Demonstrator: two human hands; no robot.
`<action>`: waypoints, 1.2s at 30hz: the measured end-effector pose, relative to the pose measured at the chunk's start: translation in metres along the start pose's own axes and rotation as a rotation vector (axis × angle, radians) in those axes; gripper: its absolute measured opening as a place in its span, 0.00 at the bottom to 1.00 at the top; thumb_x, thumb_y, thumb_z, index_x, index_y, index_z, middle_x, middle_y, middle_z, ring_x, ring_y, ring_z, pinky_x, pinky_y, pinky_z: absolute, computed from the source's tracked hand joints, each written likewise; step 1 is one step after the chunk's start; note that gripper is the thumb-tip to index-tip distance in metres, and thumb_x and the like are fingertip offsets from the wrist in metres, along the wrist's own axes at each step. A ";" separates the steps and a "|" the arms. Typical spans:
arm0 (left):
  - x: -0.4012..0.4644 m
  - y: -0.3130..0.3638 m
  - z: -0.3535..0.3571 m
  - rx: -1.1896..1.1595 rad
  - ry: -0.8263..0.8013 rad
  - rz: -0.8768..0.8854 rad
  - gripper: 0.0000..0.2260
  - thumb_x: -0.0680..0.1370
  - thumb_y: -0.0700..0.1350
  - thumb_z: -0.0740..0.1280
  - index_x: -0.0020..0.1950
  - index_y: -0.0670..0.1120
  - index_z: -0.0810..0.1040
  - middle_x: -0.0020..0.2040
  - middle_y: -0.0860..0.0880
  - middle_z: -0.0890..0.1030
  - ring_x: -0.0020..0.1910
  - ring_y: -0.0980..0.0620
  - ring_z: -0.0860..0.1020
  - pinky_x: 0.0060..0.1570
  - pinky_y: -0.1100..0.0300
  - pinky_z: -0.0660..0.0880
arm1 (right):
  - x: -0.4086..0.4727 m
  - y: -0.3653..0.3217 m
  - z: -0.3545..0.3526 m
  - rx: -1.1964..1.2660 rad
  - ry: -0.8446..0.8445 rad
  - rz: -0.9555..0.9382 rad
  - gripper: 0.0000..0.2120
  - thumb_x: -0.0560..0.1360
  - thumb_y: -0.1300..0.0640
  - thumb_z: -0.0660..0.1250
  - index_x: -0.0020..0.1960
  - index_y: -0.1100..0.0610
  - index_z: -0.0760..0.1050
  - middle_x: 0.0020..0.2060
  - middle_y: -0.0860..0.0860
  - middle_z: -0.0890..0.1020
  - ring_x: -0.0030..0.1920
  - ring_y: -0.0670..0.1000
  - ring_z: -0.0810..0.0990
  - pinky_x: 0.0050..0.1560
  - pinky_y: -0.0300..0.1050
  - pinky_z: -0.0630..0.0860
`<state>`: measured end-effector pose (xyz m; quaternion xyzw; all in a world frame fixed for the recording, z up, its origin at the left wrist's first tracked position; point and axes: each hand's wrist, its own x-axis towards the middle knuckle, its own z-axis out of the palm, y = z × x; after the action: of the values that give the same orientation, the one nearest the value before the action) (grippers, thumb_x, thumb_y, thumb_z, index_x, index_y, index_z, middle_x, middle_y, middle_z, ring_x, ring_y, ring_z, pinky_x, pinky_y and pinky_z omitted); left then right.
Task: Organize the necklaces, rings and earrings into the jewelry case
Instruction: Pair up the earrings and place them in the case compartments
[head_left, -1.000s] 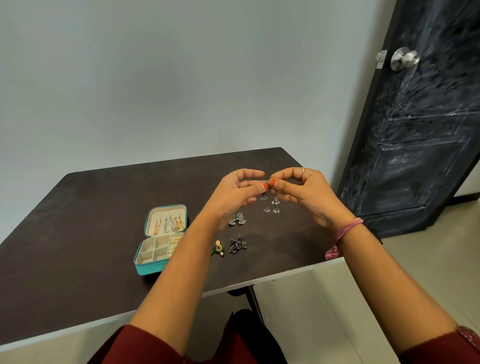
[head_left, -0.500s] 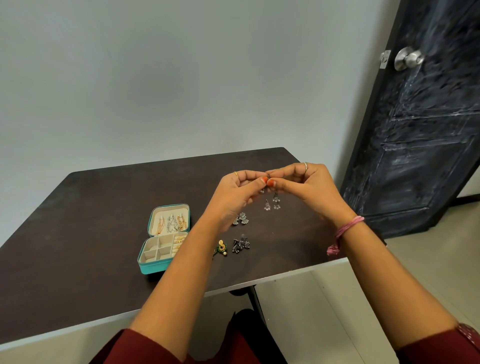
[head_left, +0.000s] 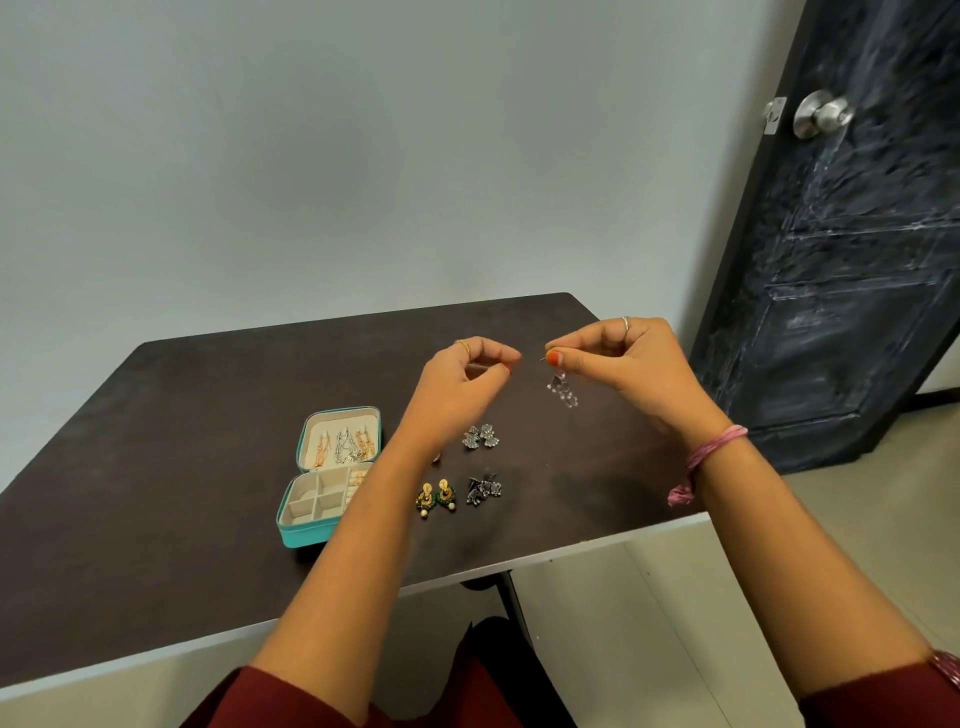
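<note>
The right hand (head_left: 631, 364) pinched a clear dangling earring (head_left: 562, 391) above the surface (head_left: 156, 441), well apart from the open jewelry case (head_left: 324, 480). The left hand (head_left: 462, 382) had fingers together, perhaps on its tiny backing; that could easily slip and vanish.

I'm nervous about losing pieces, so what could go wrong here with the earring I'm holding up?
The clear earring dangles from a fingertip pinch of the right hand above the table, near its right edge; a slip might send it to the floor. Whatever the left hand pinches is too small to see, so easily lost.
</note>
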<state>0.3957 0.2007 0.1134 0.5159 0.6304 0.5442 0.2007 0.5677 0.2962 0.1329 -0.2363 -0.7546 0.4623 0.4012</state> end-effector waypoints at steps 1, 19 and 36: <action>0.000 0.002 0.001 -0.048 -0.003 0.001 0.09 0.76 0.39 0.65 0.48 0.53 0.81 0.46 0.53 0.83 0.45 0.57 0.80 0.49 0.64 0.75 | 0.001 0.000 0.000 -0.007 0.003 0.000 0.08 0.68 0.59 0.76 0.46 0.60 0.84 0.40 0.52 0.86 0.42 0.48 0.84 0.49 0.41 0.81; -0.005 0.010 0.040 -0.308 0.073 0.003 0.09 0.78 0.41 0.67 0.57 0.46 0.82 0.49 0.49 0.85 0.49 0.59 0.82 0.49 0.69 0.75 | -0.001 0.007 0.018 0.266 0.192 0.093 0.05 0.69 0.62 0.74 0.46 0.59 0.83 0.42 0.57 0.85 0.47 0.52 0.84 0.52 0.47 0.81; 0.004 0.002 0.036 -0.476 0.034 -0.109 0.03 0.77 0.43 0.69 0.47 0.51 0.82 0.46 0.50 0.83 0.52 0.53 0.79 0.60 0.54 0.73 | 0.002 0.008 0.011 0.162 0.142 0.187 0.04 0.72 0.54 0.72 0.45 0.52 0.83 0.37 0.45 0.85 0.40 0.39 0.79 0.42 0.34 0.73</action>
<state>0.4247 0.2214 0.1043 0.4104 0.5145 0.6743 0.3349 0.5573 0.2954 0.1233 -0.3043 -0.6593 0.5393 0.4265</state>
